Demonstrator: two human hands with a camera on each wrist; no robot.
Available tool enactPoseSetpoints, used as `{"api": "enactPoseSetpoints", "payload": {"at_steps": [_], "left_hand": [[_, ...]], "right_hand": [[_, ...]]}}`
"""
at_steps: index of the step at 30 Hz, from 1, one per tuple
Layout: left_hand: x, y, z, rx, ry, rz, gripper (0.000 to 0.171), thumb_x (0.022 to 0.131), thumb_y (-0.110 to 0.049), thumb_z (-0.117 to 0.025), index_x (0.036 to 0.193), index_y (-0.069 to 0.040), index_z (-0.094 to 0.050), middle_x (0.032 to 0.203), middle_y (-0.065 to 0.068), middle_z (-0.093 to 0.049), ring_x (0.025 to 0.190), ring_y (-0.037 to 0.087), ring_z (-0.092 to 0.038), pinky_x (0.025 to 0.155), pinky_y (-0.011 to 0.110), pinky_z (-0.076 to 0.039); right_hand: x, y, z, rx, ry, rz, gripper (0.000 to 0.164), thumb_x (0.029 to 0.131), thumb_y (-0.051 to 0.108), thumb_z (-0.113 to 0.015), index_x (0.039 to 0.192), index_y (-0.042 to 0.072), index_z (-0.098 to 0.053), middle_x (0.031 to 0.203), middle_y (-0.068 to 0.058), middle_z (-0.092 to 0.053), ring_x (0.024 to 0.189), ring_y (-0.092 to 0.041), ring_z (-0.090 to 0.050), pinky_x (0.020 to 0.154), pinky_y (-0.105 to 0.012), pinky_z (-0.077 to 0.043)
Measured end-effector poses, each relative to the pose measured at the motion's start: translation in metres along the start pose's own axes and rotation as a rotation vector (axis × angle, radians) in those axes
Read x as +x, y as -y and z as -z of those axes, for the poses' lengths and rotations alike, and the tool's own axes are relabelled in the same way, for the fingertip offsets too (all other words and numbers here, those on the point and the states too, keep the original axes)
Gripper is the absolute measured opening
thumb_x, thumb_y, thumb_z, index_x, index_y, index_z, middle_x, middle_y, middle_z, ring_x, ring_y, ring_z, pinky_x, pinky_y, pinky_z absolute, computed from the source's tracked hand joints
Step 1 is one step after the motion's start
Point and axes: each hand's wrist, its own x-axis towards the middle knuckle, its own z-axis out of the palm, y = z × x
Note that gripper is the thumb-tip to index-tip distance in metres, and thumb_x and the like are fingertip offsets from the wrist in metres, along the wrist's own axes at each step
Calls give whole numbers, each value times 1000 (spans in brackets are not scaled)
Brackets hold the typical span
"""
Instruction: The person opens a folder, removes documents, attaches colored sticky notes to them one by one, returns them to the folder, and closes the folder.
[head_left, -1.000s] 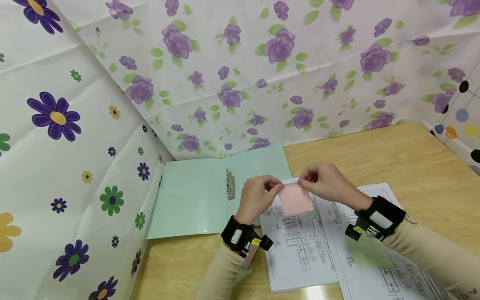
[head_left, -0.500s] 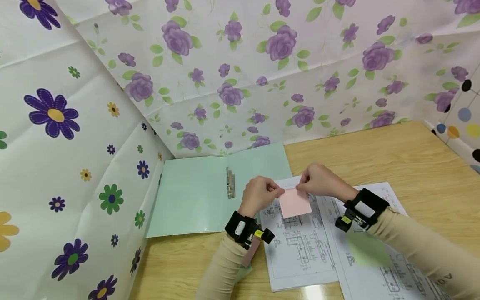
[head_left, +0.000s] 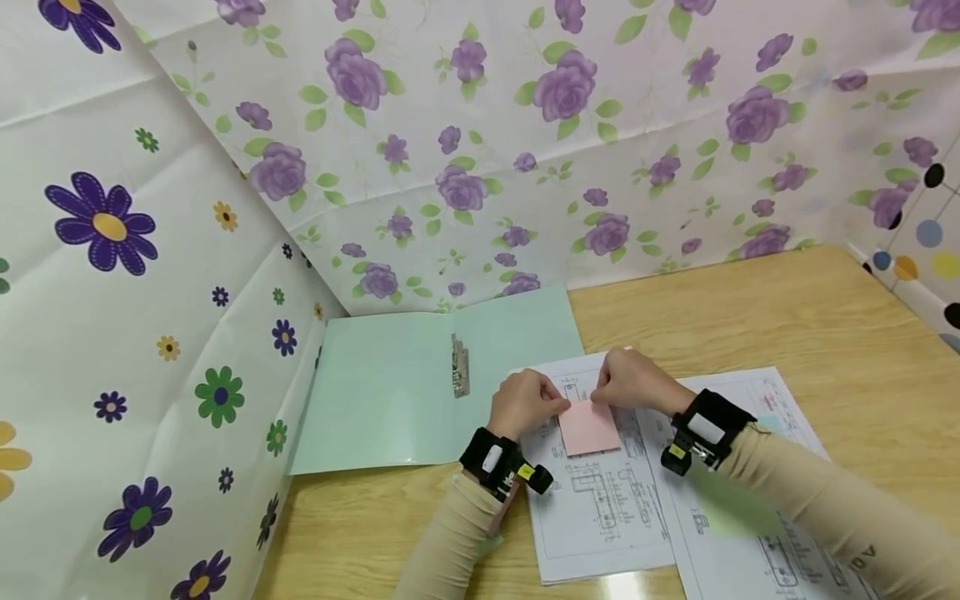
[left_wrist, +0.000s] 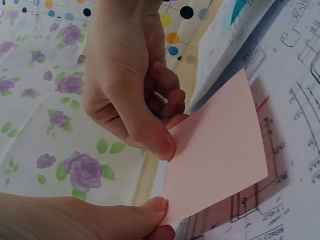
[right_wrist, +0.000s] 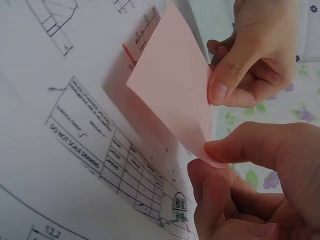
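A pink sticky note (head_left: 590, 428) hangs just over a sheet of printed technical drawings (head_left: 600, 542), its shadow falling on the paper in both wrist views. My left hand (head_left: 522, 403) pinches its upper left corner between thumb and finger. At the upper right corner, my right hand (head_left: 636, 382) pinches it the same way. Seen from the left wrist, the note (left_wrist: 220, 155) is tilted, its free edge slightly above the drawing. From the right wrist, the note (right_wrist: 172, 80) bends a little near the fingers.
Behind the left hand lies an open pale green folder (head_left: 382, 392) with a metal clip (head_left: 460, 367). A second drawing sheet (head_left: 697, 567) bears a green sticky note (head_left: 738, 502) under the right forearm. Pink and green pieces lie partly hidden by the left forearm. Patterned sheets wall the table (head_left: 750, 312).
Both hands have lowered the pink note and brought it nearer to me over the drawing sheet. The right forearm has shifted left. The folder has stayed in place.
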Motion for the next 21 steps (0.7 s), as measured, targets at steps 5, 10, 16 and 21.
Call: {"api": "enactPoseSetpoints", "payload": {"at_steps": [5,10,16,21], "left_hand": [[-5,-11,0,9,16,34,27,93,-43,-93,74,-32,-78,68,-18,-68,60,5,-60,54,25,-46],[-7,-14,-4,22,6,39,29,91,-41,-94,71,-30,-77,67,-16,-68,57,6,-59,51,27,-44],[-5,-14,-8,77,16,55,32,93,-41,-93,70,-31,-74,68,-16,-67,57,6,-58,51,26,-45],[-7,-14,-6,57,11,87,37,89,-45,-95,67,-30,-71,66,-13,-65,56,8,-57,50,29,-43]], "right_hand": [[-16,26,4,-26,7,-40,13,86,16,-82,74,13,-83,69,-1,-76,59,-14,-63,56,-26,-46],[-32,47,3,-58,-21,-25,14,83,7,-79,69,10,-78,64,-1,-71,56,-12,-55,55,-25,-39],[-15,25,-4,-85,-1,15,15,82,10,-78,68,14,-75,64,-1,-69,54,-14,-57,52,-26,-41],[-16,29,0,-83,5,-14,18,82,11,-83,69,11,-72,66,-3,-69,56,-15,-59,52,-26,-42]]}}
